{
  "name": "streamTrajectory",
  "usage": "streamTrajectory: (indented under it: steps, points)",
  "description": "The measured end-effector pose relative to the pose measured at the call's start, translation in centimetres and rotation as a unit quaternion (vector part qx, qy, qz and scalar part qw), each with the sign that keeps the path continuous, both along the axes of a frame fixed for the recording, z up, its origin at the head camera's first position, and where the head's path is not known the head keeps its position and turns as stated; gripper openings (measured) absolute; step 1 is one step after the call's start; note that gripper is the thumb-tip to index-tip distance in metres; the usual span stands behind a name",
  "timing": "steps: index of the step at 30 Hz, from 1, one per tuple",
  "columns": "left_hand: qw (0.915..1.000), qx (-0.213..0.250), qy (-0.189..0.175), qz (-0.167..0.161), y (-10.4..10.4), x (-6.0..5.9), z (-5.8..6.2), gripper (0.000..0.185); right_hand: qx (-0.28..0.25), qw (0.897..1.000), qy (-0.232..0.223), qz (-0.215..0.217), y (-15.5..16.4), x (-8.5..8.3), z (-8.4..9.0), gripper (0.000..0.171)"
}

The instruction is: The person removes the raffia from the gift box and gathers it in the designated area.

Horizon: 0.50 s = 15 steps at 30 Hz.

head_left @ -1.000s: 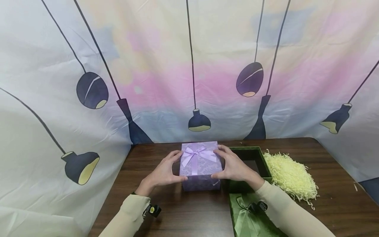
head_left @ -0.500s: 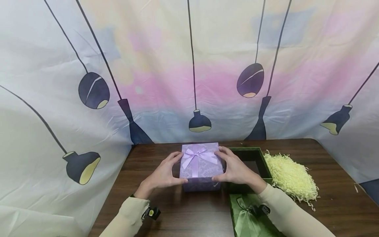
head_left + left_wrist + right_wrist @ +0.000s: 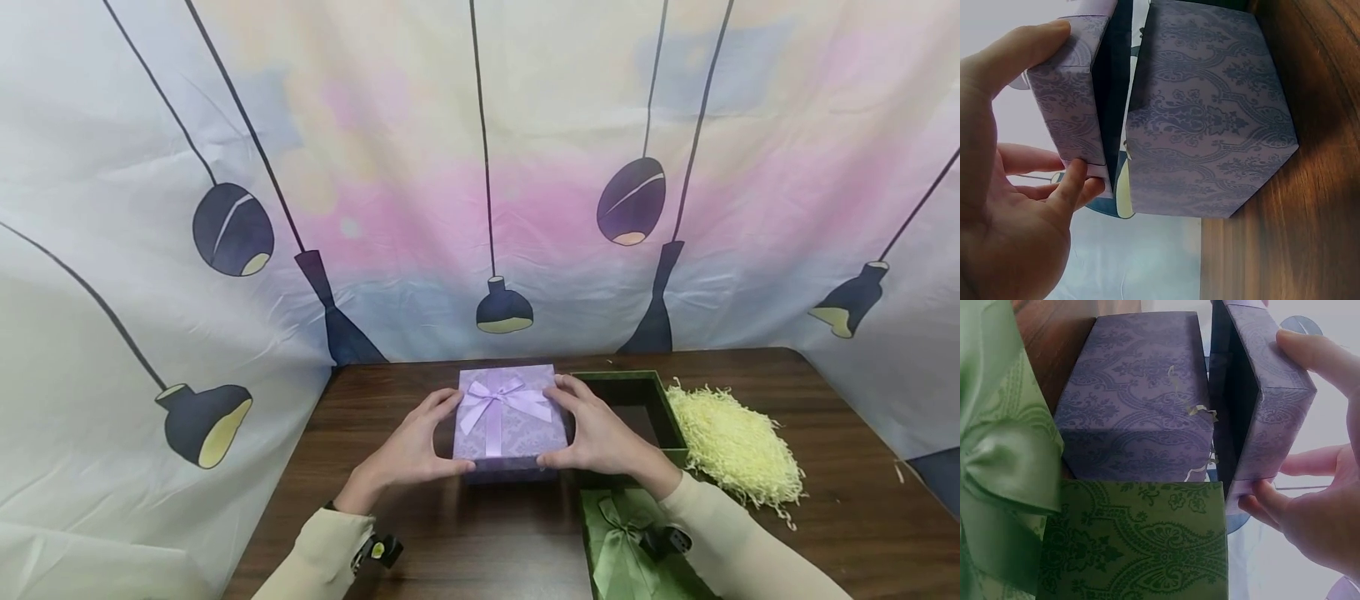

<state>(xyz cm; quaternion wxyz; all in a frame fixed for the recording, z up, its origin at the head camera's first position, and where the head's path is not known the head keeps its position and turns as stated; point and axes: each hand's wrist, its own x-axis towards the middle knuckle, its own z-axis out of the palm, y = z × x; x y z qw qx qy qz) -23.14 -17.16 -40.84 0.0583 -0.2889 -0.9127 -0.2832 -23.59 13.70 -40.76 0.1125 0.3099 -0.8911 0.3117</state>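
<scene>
Both hands hold a lilac patterned gift box lid (image 3: 528, 429) with a satin bow (image 3: 498, 396) on top. My left hand (image 3: 412, 446) grips its left side, thumb at the front corner and fingers behind. Opposite it, my right hand (image 3: 600, 433) pinches the right side the same way. Below stands the lilac box base (image 3: 1210, 106) on the table. In both wrist views a gap separates the lid's dark inside from the base's rim. Pale paper strands (image 3: 1200, 412) hang over that rim. The inside of the base is hidden.
An open green box (image 3: 1147, 544) stands close on the right of the lilac base. In front of it lies a green lid (image 3: 600, 533) with a bow. A heap of yellow shredded paper (image 3: 735, 450) sits farther right. A printed curtain (image 3: 420, 208) hangs behind the table.
The lid, held in both hands, has shifted slightly toward the person and looks a little larger. It covers more of the base's front. The green box and paper heap have stayed put.
</scene>
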Motion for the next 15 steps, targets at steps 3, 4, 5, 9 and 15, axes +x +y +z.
streamTrajectory:
  steps: [3,4,5,9,15]
  points:
    - [1.0,0.0,0.001,0.002,0.0,0.2,0.0,0.101,0.0,1.0,0.004,0.001,0.0,0.2,0.0,0.096]
    - [1.0,-0.001,0.002,0.004,0.0,0.3,0.0,0.101,0.0,1.0,0.005,0.002,0.0,0.3,0.1,0.096]
    - [1.0,-0.001,0.001,0.006,0.0,0.4,0.1,0.101,0.0,1.0,0.005,0.002,0.0,0.4,0.1,0.096]
    - [0.9999,-0.001,-0.005,0.013,0.0,0.8,0.1,0.102,0.0,1.0,0.01,0.002,0.0,0.8,0.1,0.095]
    - [0.9997,-0.001,-0.01,0.021,0.0,1.3,0.2,0.102,0.002,1.0,0.014,-0.003,0.0,1.2,0.1,0.094]
